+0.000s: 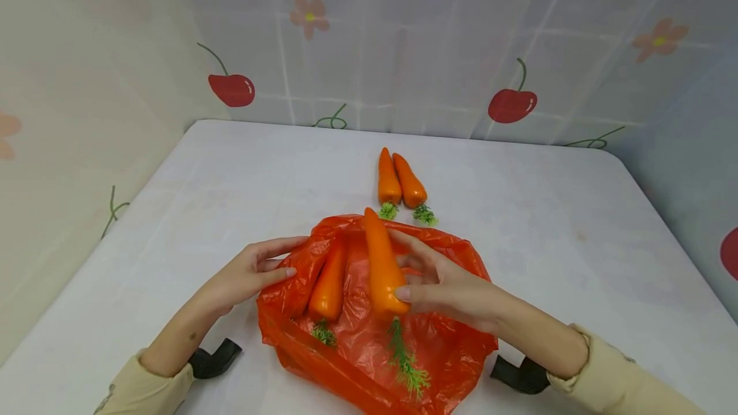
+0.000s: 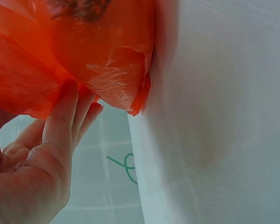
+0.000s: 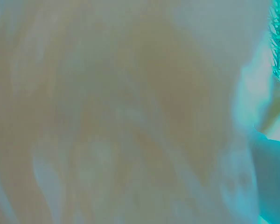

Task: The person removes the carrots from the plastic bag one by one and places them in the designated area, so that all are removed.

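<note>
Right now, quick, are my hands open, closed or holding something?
Left hand: touching the red bag; can't tell whether it grips.
Right hand: holding a carrot.

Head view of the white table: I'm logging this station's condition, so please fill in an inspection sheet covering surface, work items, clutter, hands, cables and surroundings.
Surface: white table; faint brownish mark towards the right.
Job's things: crumpled red-orange plastic bag, mouth open; at least one tapered orange carrot with a green top inside, a matching held carrot over the opening, two more carrots side by side beyond.
Clutter: two black angled pieces, one beside each beige sleeve; purpose unclear.
Left hand: touches the bag's left side.
Right hand: grips the held carrot, thumb near its thick end.
Cables: nothing seen.
Surroundings: pale sheets printed with red cherries and orange flowers.
</note>
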A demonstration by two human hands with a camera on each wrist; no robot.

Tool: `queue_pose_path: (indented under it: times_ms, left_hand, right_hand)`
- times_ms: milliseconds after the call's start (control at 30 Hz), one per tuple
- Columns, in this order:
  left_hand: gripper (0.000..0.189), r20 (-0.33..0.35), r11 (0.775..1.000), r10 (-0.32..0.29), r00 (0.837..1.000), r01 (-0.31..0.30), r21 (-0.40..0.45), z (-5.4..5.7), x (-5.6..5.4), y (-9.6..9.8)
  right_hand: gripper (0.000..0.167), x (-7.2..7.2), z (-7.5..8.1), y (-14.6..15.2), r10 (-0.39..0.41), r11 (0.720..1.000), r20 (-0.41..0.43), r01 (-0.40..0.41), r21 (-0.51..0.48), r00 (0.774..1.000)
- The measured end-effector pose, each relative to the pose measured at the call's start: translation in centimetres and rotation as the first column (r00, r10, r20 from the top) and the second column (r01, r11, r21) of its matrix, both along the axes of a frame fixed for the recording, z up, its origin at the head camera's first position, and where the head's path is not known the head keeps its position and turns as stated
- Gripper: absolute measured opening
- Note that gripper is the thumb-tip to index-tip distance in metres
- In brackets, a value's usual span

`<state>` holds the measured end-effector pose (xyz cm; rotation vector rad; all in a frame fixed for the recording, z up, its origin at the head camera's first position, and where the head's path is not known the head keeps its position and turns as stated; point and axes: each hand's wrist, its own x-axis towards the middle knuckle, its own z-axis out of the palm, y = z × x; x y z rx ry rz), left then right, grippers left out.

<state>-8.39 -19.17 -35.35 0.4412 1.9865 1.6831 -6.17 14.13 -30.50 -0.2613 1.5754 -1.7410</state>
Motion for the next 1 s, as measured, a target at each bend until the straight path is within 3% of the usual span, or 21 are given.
queue_pose_path:
  times_ms: [333, 600, 1000]
  left_hand:
    - [0.052, -0.014, 1.000, 0.000, 1.000, 0.000, 0.010, 0.1, 0.0, -0.1]
    - [0.053, -0.002, 1.000, 0.008, 1.000, -0.008, 0.010, 0.0, 0.0, -0.1]
    - [0.053, -0.006, 1.000, 0.013, 1.000, -0.013, 0.005, 0.1, 0.0, -0.2]
  right_hand:
    - [0.080, -3.0, 1.7, 2.9, -0.131, 0.991, -0.151, 0.130, -0.018, 0.980]
    - [0.077, -6.7, 2.2, 5.7, -0.275, 0.961, -0.148, 0.271, -0.046, 0.950]
    - [0.078, -12.2, 0.9, 8.2, -0.356, 0.930, -0.131, 0.365, 0.046, 0.925]
